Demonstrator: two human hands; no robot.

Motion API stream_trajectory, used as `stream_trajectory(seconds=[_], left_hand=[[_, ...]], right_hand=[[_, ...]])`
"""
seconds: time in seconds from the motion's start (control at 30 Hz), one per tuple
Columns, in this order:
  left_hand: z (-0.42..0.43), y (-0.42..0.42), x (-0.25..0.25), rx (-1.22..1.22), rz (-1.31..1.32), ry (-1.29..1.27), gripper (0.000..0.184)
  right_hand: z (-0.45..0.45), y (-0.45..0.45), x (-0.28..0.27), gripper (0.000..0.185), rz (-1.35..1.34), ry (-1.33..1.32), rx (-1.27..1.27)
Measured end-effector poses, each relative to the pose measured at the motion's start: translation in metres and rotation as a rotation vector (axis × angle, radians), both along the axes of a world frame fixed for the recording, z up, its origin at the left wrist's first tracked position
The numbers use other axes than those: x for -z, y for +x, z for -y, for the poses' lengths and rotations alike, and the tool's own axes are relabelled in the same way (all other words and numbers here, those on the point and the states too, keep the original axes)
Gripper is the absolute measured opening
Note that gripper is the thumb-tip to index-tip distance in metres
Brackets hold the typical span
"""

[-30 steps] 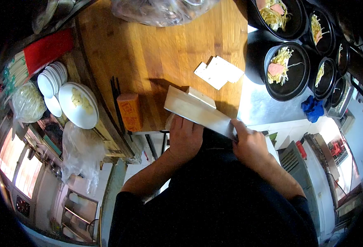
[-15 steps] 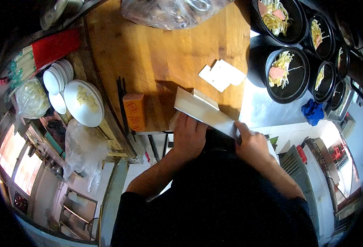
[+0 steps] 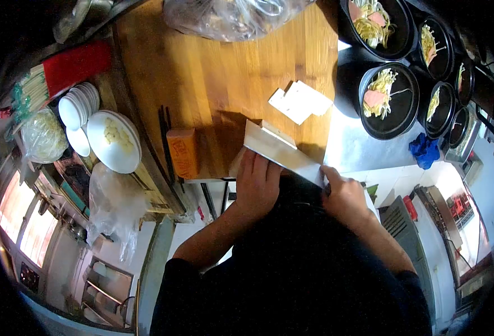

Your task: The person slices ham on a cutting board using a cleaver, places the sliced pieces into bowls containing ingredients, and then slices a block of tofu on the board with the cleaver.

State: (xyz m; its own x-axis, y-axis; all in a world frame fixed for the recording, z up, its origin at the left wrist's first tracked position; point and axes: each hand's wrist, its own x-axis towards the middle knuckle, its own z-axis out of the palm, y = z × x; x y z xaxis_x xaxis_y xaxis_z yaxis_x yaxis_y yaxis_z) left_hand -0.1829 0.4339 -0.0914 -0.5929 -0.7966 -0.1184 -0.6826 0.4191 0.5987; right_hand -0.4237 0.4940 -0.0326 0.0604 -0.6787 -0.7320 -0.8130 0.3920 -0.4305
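My right hand (image 3: 345, 200) is wrapped round the handle of a wide cleaver (image 3: 280, 152) over the wooden board (image 3: 213, 73). At the blade's near side, my left hand (image 3: 256, 182) has its fingers together on a pale piece that the hand and blade mostly hide. A white slab (image 3: 279, 133) stands against the far side of the blade. Several flat white slices (image 3: 301, 102) lie overlapping farther up the board. To the left are an orange-wrapped block (image 3: 183, 153) and dark chopsticks (image 3: 166, 140).
Several black bowls (image 3: 389, 101) with noodles and pink slices stand on the metal counter at right, near a blue cloth (image 3: 424, 150). A plastic bag (image 3: 235, 17) lies at the board's far edge. White plates (image 3: 128, 159) and stacked small dishes (image 3: 70, 112) are at left.
The view has shifted slightly. The cleaver blade has moved a little right relative to the orange-wrapped block, with my left fingers still beside it. The white slices lie unchanged.
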Motion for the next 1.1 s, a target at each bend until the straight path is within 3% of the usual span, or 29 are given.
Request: stream_trajectory(seconds=[0.07, 0.13, 0.3, 0.47, 0.53, 0.6, 0.67, 0.77, 0.87, 0.97, 1.1], left_hand=[[0.004, 0.002, 0.007, 0.017, -0.034, 0.030, 0.043], [-0.001, 0.002, 0.012, -0.026, -0.014, 0.061, 0.042], [-0.002, 0.005, -0.003, -0.001, 0.030, 0.021, 0.040], [0.001, 0.004, 0.004, 0.007, 0.012, 0.099, 0.034], [-0.003, 0.002, 0.019, -0.051, -0.006, 0.092, 0.035], [-0.014, 0.005, 0.011, -0.097, -0.008, 0.135, 0.036], [-0.007, 0.004, 0.009, -0.091, 0.055, 0.258, 0.041], [0.003, 0.003, 0.004, -0.003, 0.006, 0.074, 0.040], [-0.003, 0.004, 0.012, -0.092, 0.005, 0.247, 0.034], [0.001, 0.001, 0.007, -0.032, -0.007, 0.074, 0.030], [0.002, 0.004, 0.005, -0.013, 0.030, 0.077, 0.032]], right_hand=[[0.011, 0.000, 0.009, 0.057, 0.046, 0.018, -0.011], [0.034, 0.011, 0.006, 0.065, -0.012, 0.224, -0.047], [0.011, 0.014, 0.010, 0.064, 0.015, 0.138, -0.024], [-0.004, 0.000, 0.010, 0.062, -0.007, 0.114, 0.016], [0.013, 0.008, 0.022, 0.059, 0.014, -0.017, 0.014], [0.029, 0.020, 0.022, 0.058, 0.005, 0.168, 0.034], [0.015, 0.016, 0.026, 0.059, -0.016, -0.001, 0.040], [0.005, 0.006, 0.009, 0.058, -0.004, 0.066, 0.054], [0.005, 0.007, 0.013, 0.056, -0.001, 0.040, 0.085], [0.029, 0.015, 0.020, 0.055, 0.022, 0.115, 0.047], [0.025, 0.024, 0.016, 0.055, -0.007, 0.134, 0.115]])
